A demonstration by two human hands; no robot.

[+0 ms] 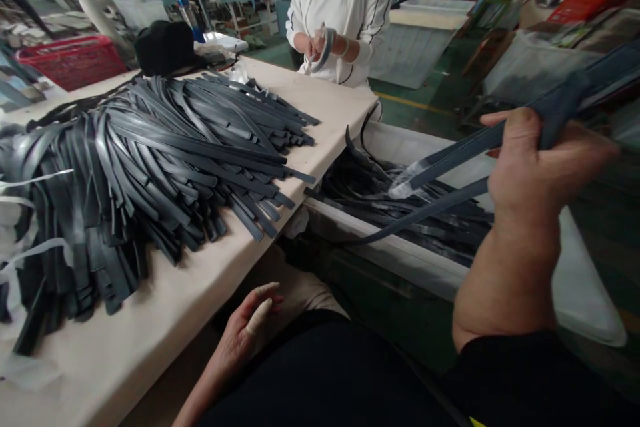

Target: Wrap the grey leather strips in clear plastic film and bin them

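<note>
My right hand point(537, 170) is raised at the right, closed round a bundle of long dark grey straps point(450, 160) that trail down to the left over a white bin point(400, 147). My left hand point(247, 330) rests low on my lap beside the table edge, fingers loosely curled, holding nothing; one finger is wrapped in tape. A large heap of the same grey straps point(150, 160) covers the cream table point(330, 107) at my left.
A person in a white top point(345, 0) stands at the table's far end handling a strap. A red basket point(73, 60) and a black bag point(165, 47) sit at the back left. More straps lie in the white bin. Shelves and crates fill the background.
</note>
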